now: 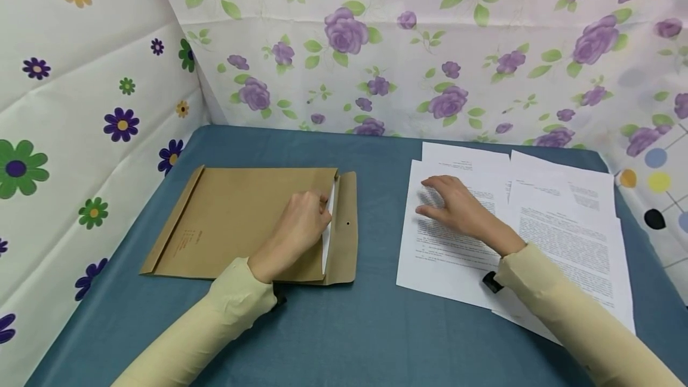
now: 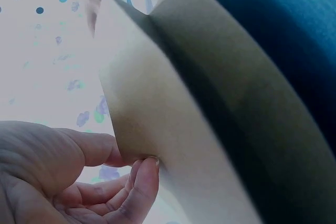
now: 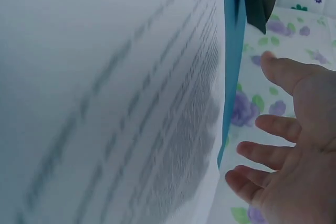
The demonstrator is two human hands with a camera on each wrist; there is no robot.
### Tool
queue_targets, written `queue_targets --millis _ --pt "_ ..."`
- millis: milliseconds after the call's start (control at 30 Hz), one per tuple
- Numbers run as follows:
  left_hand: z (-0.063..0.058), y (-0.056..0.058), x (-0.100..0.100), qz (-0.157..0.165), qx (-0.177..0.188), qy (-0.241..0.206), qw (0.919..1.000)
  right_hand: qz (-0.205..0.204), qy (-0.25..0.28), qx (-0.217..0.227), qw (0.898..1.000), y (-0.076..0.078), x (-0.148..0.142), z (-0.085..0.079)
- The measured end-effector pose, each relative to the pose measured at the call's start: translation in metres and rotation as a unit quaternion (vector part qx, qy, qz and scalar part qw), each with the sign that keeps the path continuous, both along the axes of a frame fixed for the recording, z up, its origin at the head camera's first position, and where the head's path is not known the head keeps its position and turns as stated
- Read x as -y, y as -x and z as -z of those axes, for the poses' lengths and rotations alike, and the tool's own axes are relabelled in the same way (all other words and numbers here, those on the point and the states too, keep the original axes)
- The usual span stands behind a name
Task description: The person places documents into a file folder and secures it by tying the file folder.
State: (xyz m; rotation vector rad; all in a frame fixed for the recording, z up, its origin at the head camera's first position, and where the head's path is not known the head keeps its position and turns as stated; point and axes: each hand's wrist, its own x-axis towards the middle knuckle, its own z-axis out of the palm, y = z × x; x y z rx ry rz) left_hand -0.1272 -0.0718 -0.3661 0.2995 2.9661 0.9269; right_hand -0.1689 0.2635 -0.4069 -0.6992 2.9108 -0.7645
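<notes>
A brown paper envelope lies flat on the left of the table, its flap folded out to the right. My left hand pinches the upper layer at the envelope's mouth between thumb and fingers, lifting it a little, as the left wrist view shows on the raised edge. White paper shows inside the gap. Over on the right, my right hand hovers above printed sheets with its fingers spread and nothing held. In the right wrist view the hand is beside the printed page.
Several printed sheets overlap loosely on the table's right side, under my right forearm. A blue-grey cloth covers the table. Flowered sheets hang behind it and along the left.
</notes>
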Motion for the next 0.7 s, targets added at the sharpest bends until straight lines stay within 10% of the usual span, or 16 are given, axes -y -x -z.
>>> queue_targets --millis 700 --pt "-0.002 0.000 0.001 -0.011 0.013 0.000 0.9999 0.081 -0.136 0.045 0.986 0.032 -0.046 -0.001"
